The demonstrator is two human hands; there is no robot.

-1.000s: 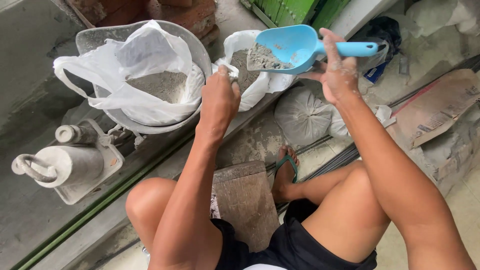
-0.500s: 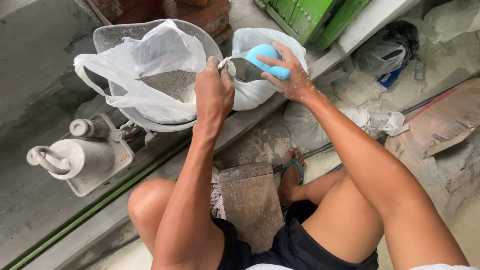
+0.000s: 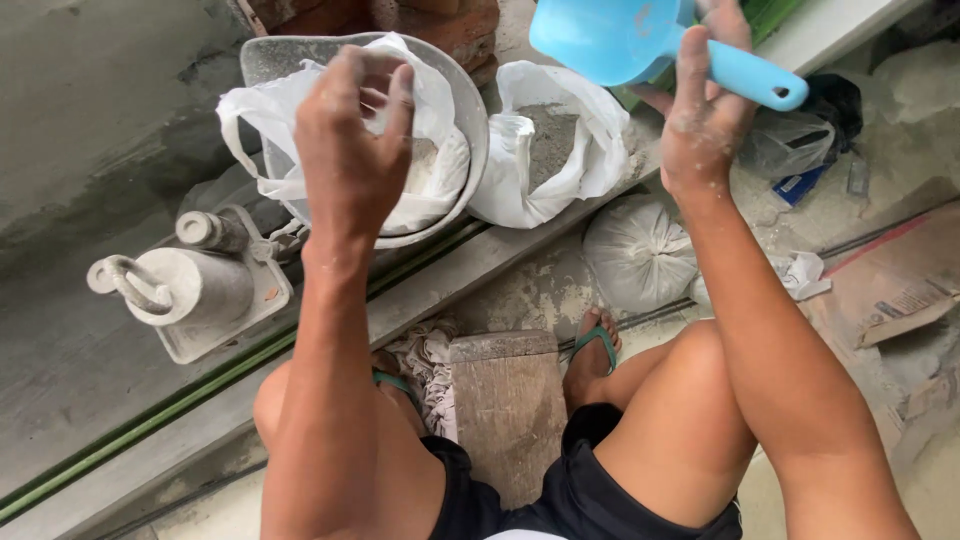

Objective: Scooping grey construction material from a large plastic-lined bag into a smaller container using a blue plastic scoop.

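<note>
Powder work at ground level: a squatting person's right hand (image 3: 705,110) clenches the handle of a blue plastic scoop (image 3: 640,45), raised at the top of the view above an open white bag of grey powder (image 3: 550,150). The grip is a full fist round the handle, thumb side toward the bowl. The left hand (image 3: 350,140) hangs released, fingers loosely curled and grasping nothing, over a second white plastic bag (image 3: 420,170) that lines a round metal basin (image 3: 470,120) and holds paler powder.

The scoop's long axis runs roughly left to right across the view, sloping slightly down to the right; the bowl points left, toward the basin, while the handle end points right. Whether the bowl is loaded cannot be told, as only its underside shows.

Spillage looks the likeliest trouble: carried high between two slack-mouthed bags, a tilted scoop could shed powder onto the concrete ledge (image 3: 520,250) or the sandalled feet (image 3: 595,355) below. With no hand holding either bag open, a rim could fold inward and deflect a pour. A tied grey sack (image 3: 640,255) and a dusty weighing scale (image 3: 190,285) sit close by.
</note>
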